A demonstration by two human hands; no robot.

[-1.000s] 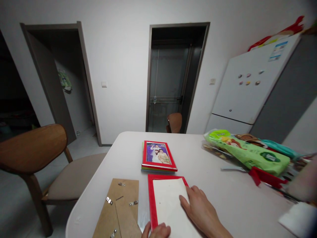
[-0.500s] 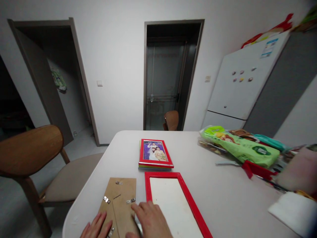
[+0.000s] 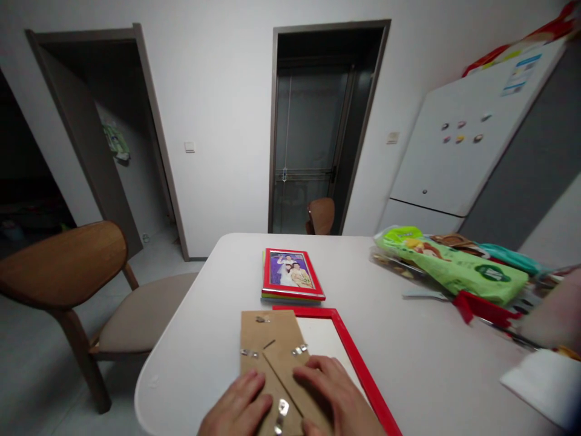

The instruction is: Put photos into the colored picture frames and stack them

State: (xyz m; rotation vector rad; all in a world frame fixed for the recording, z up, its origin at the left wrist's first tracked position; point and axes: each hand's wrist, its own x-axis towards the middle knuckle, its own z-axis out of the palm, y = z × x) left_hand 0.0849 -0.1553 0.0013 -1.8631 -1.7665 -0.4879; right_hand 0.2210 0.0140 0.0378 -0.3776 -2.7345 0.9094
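Note:
A brown photo frame backing board (image 3: pixel 279 332) with metal clips and a diagonal slit is between my hands at the lower middle. My left hand (image 3: pixel 238 404) grips its left side, fingertips on the brown face. My right hand (image 3: pixel 342 393) has its fingers bent over the right edge, with the thumb lower down on the board. Beneath and to the right lies a red photo frame (image 3: pixel 353 348) with a white panel (image 3: pixel 321 333) inside; the board covers its left part. Whether board and frame touch, I cannot tell.
Beyond the frame, a stack of photo frames has a red-framed group picture (image 3: pixel 290 274) on top. At the right are a green tissue pack (image 3: pixel 463 266), a pale-handled utensil (image 3: pixel 424 295) and white tissue (image 3: pixel 540 381). A wooden chair (image 3: pixel 68 263) stands left of the white table (image 3: pixel 181 357).
Both hands have moved right with the backing board, from beside the red frame to over its left part. The view has also shifted slightly.

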